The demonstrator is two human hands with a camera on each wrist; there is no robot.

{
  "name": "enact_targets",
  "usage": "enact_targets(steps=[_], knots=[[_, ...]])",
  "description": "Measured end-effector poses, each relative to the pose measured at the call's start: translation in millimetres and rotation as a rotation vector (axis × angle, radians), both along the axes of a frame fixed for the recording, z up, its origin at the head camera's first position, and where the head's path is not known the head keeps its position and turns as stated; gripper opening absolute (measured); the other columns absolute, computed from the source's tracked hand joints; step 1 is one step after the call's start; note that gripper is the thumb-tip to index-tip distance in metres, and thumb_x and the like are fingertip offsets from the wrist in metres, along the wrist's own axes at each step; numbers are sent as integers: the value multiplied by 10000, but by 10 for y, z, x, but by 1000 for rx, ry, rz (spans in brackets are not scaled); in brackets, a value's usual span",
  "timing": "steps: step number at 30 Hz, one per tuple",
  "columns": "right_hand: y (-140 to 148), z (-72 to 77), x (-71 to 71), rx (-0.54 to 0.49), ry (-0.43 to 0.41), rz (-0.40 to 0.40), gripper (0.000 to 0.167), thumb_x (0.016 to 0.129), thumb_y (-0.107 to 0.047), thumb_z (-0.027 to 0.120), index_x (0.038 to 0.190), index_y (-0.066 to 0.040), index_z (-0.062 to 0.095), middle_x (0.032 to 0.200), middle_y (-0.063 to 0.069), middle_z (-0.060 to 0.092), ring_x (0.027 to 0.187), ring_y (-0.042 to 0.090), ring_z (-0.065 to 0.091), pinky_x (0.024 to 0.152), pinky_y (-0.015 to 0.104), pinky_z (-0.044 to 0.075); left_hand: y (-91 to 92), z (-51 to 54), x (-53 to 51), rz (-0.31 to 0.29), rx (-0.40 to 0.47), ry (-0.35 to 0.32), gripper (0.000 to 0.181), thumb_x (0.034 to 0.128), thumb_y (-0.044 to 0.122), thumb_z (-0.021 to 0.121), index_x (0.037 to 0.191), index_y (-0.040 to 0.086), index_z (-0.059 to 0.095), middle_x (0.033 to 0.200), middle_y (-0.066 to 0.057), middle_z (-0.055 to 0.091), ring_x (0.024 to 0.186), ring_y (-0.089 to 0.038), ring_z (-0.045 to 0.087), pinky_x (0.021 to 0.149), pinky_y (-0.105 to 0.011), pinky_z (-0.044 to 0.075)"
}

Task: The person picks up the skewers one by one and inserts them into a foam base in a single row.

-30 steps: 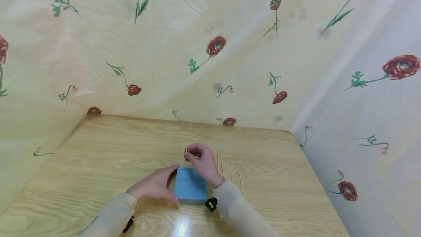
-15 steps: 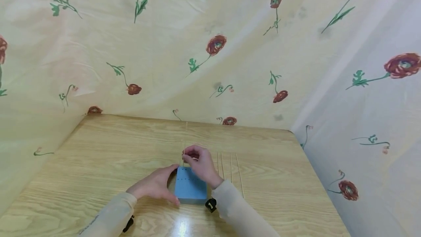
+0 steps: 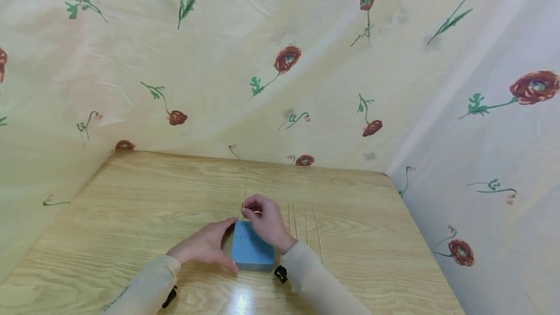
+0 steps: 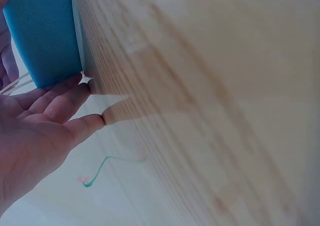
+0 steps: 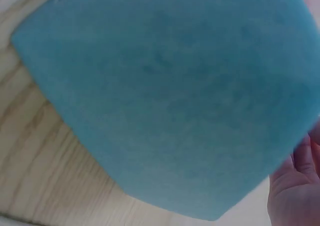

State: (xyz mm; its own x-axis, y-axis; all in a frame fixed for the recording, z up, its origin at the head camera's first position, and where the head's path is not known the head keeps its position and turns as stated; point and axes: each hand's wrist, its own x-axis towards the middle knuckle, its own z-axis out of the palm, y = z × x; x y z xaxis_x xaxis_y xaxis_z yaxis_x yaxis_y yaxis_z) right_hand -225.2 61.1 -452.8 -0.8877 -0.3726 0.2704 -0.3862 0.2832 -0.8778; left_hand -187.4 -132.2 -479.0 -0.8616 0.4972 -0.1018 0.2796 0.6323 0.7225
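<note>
The left hand grips the blue, square, hole-punched block on the wood-grain table, thumb and fingers at its left corners. We see the right hand pinching a thin, pale, upright stick at the block's far edge; similar pale sticks lie rightward.

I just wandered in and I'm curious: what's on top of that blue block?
The blue block shows rows of dark holes. Thin sticks rise at its far edge, one pinched by the right hand. That hand covers the top's far right part, hiding anything there.
</note>
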Motion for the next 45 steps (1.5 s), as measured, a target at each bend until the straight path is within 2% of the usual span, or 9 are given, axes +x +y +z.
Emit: enact_targets(steps=[6,11,19,23,34,45], knots=[[8,-66,1,76,88,7,56,920,-44,637,931,-98,648,857,-41,633,777,92,615,687,235,532,-1,-10,-6,-3,-5,2,1211,589,564,856,1468,-36,277,1452,-210,361,1308,-367,350,1023,-531,320],[15,-90,5,110,136,8,54,921,-53,640,915,-107,642,851,-51,629,765,72,602,669,230,528,-1,-12,-6,-5,-6,5,1211,590,564,855,1466,-41,277,1449,-217,363,1306,-369,353,1025,-525,319],[30,-128,20,148,142,32,64,930,-52,625,913,-113,631,841,-55,623,742,72,603,666,214,520,-7,-9,-8,-5,-7,0,1211,591,564,855,1467,-40,276,1452,-218,358,1309,-372,345,1030,-531,310],[32,-143,27,140,181,45,60,930,-37,620,914,-94,628,841,-45,629,744,59,606,671,213,523,-11,-7,-10,-7,-4,0,1209,592,560,856,1468,-38,275,1452,-213,358,1310,-366,345,1030,-526,312],[23,-187,38,214,218,32,53,937,-59,615,916,-106,627,845,-55,628,779,17,612,689,181,511,-11,56,19,-23,25,-11,1192,612,531,859,1469,-47,266,1462,-213,342,1320,-363,331,1031,-520,311],[21,-185,30,271,265,46,81,939,-51,609,901,-122,602,829,-66,613,761,2,596,673,166,501,-17,44,14,-29,26,-4,1187,619,537,853,1471,-42,265,1467,-210,335,1325,-359,326,1033,-518,309]])
